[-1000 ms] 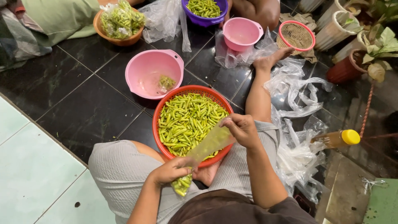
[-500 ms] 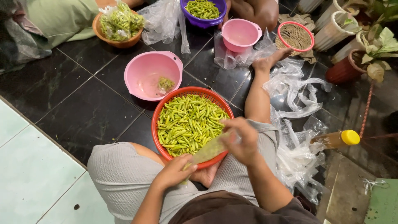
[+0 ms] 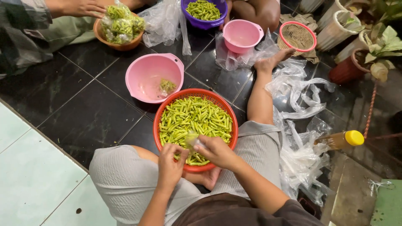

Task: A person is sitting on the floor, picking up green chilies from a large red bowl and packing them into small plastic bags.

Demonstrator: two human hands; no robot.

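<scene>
Held a small clear bag [image 3: 193, 140] of green chillies [image 3: 188, 119] between left hand [image 3: 171, 164] and right hand [image 3: 217, 151] — bagging step, seemingly; needed a firm closing twist.

The dark tiled floor [image 3: 63, 104] carries a red basket [image 3: 161, 115], two pink bowls, an orange bowl and a purple bowl. Clear plastic bags [image 3: 299, 155] and a yellow-capped bottle [image 3: 341, 140] lie near its right edge.

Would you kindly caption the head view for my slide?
Both hands, left and right, grip a small plastic bag over a red basket of green chillies.

Soft even daylight, sharp, mild edge distortion
</scene>
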